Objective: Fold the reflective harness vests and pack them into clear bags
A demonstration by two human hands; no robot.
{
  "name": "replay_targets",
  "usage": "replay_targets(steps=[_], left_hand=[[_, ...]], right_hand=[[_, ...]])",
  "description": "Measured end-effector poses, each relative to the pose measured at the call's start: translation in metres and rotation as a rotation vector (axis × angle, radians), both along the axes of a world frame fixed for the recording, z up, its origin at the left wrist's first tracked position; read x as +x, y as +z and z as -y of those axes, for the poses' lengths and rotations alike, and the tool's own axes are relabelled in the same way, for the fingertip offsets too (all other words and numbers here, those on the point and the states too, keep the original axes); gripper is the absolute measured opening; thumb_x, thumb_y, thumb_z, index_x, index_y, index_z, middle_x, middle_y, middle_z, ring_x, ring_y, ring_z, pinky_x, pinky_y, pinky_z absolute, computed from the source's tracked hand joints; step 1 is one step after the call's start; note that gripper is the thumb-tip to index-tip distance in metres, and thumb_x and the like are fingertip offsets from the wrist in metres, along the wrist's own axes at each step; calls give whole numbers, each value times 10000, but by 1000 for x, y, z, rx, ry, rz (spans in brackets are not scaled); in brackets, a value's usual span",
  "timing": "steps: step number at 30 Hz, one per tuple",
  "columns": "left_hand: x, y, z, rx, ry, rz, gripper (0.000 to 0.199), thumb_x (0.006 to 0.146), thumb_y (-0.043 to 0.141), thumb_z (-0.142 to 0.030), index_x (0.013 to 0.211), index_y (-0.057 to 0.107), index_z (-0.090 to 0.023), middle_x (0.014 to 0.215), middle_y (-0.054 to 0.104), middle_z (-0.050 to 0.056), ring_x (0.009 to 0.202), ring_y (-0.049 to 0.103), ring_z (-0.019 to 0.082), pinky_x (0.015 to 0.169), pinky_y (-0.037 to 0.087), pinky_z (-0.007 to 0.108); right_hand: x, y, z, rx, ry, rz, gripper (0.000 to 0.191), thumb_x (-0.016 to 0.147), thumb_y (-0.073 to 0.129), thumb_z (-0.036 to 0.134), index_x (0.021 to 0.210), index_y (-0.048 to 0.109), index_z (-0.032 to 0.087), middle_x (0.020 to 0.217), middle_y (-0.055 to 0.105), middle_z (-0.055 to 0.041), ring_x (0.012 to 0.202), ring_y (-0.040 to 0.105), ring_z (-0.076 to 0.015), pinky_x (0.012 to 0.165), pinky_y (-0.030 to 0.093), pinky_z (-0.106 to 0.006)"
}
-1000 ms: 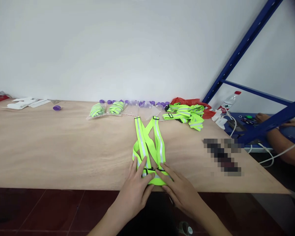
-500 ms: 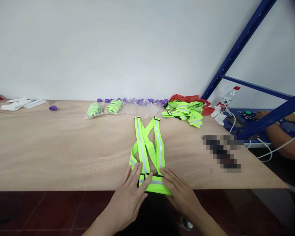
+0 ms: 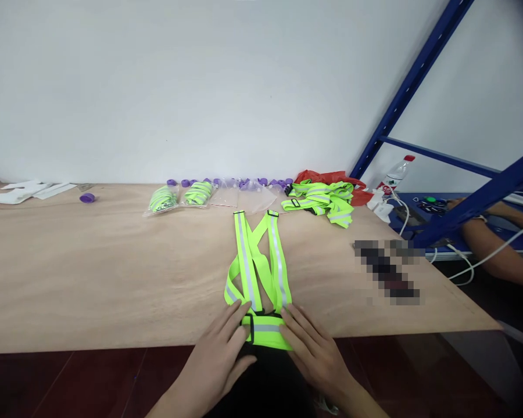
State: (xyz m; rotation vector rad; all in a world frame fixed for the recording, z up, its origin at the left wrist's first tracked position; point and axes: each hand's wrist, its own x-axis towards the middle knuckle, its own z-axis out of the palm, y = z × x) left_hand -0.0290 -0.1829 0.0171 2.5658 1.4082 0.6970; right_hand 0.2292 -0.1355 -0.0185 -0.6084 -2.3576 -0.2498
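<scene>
A neon yellow reflective vest made of straps [image 3: 271, 273] lies spread on the wooden table [image 3: 113, 273], its waistband toward me at the near edge. The fingers of my left hand [image 3: 220, 342] are stretched out over the left end of the waistband, beside a black buckle. Lying flat on the band's right side, my right hand [image 3: 316, 348] has its fingers extended. Neither hand grips the band. Beyond the vest are two clear bags [image 3: 198, 193] of folded neon straps, some flat clear bags [image 3: 257, 196], and a heap of loose neon straps [image 3: 325, 197].
Several purple caps [image 3: 185, 182] line the wall, and one purple cap [image 3: 87, 198] sits apart at left near white papers [image 3: 24, 191]. A red bag [image 3: 326, 176], bottle [image 3: 398, 172] and blue metal frame [image 3: 401, 98] are at right. Another person's arm [image 3: 501, 249] rests beyond.
The view has shifted slightly. My left fingers have slid off the middle of the waistband toward its left end, with the thumb lower. Both hands remain flat on the vest.
</scene>
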Motion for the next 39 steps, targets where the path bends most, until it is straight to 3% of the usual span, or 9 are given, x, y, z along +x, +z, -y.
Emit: replay_targets(steps=[4,11,18,22,24,26,31,35,39], left_hand=[[-1,-1,2,78,20,18,231,968,499,-140,1181,569,-197,1309,646,119,1239,613,258,1040,551,419],[-4,-1,-4,186,17,42,162,989,496,-200,1131,575,-193,1211,709,108,1097,694,244,945,597,377],[-1,22,-31,28,53,-60,244,1001,405,-217,1165,584,-198,921,736,71,806,714,239,684,587,343],[4,24,-58,9,140,-92,265,1007,375,-217,971,637,-197,917,684,74,870,659,259,747,560,389],[6,20,-68,8,184,-91,304,1012,355,-200,914,642,-194,923,658,75,884,629,252,767,547,390],[8,13,-75,2,230,-92,312,1017,348,-193,990,659,-193,941,647,73,880,614,240,761,538,376],[10,-3,-80,74,308,-93,297,1001,450,-200,1231,638,-197,1032,642,83,918,609,242,768,512,363],[12,-2,-77,163,393,-91,241,999,479,-220,1095,700,-231,1063,640,87,928,597,258,751,490,373],[13,1,-73,176,343,-89,258,1014,446,-210,899,677,-214,928,669,56,855,604,227,753,500,363]], right_hand=[[1,2,-2,-25,42,13,293,951,485,85,1176,670,118,1311,669,-148,1379,475,-288,1088,509,-444],[4,21,-10,-175,96,38,327,968,492,126,1263,631,126,1312,671,-140,1336,540,-234,1067,526,-361],[0,46,-40,-548,76,-43,267,998,505,274,1204,664,214,1124,755,-87,1054,709,-212,933,585,-350],[-11,49,-60,-655,-45,-99,226,992,486,264,1059,696,219,1064,739,-86,988,690,-228,865,582,-365],[-15,47,-67,-631,-103,-82,215,987,480,250,988,691,211,1048,715,-84,998,667,-223,875,572,-366],[-17,44,-73,-596,-145,-35,195,982,495,247,963,686,211,1054,691,-79,1019,650,-217,890,563,-362],[-19,34,-80,-446,-207,17,201,949,565,238,1114,675,205,1126,664,-100,1063,638,-238,894,560,-381],[-25,28,-74,-245,-243,-30,168,961,531,215,1063,660,182,1071,676,-114,982,645,-249,830,557,-387],[-28,26,-63,-111,-150,10,295,981,394,104,896,661,194,910,704,-77,832,646,-215,755,536,-356]])
